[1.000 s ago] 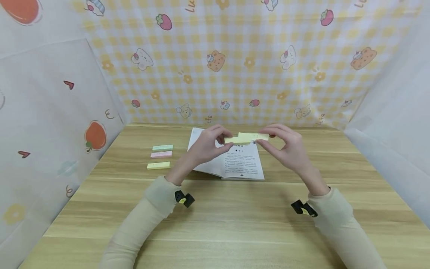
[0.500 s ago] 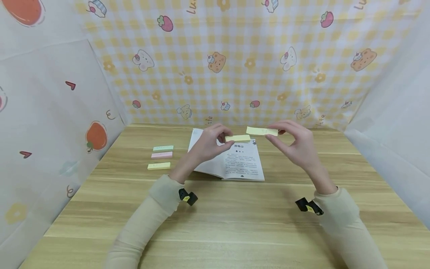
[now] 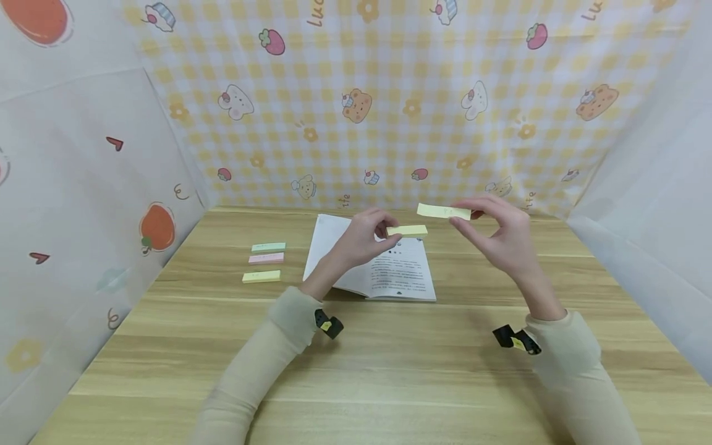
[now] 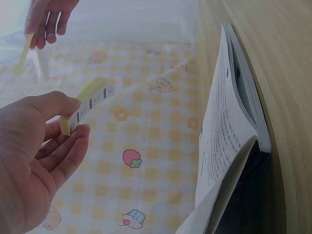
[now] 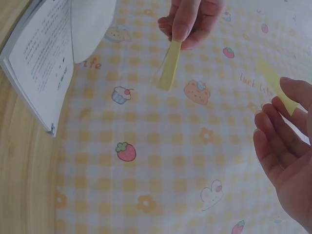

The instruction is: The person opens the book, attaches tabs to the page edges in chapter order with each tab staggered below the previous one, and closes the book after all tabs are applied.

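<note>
My left hand [image 3: 364, 240] pinches a yellow pad of sticky notes [image 3: 408, 231] by its left end, raised over the open book [image 3: 403, 272]. In the left wrist view the pad [image 4: 92, 100] shows its thick edge and a printed underside. To the right and slightly higher, my right hand [image 3: 503, 238] pinches a single yellow sticky note [image 3: 442, 211] between thumb and forefinger. The right wrist view shows this thin note [image 5: 275, 83] apart from the pad [image 5: 170, 66]. Faint writing marks the note's face.
Left of the book, a green sticky pad [image 3: 269, 247], a pink one [image 3: 266, 258] and another yellow one [image 3: 261, 277] lie in a column on the wooden table [image 3: 389, 383]. A checked curtain [image 3: 411, 74] hangs behind the table.
The yellow note, overlapping the pad a second ago, has come away from it, moving right and up in my right hand. My left hand has shifted slightly right with the pad.
</note>
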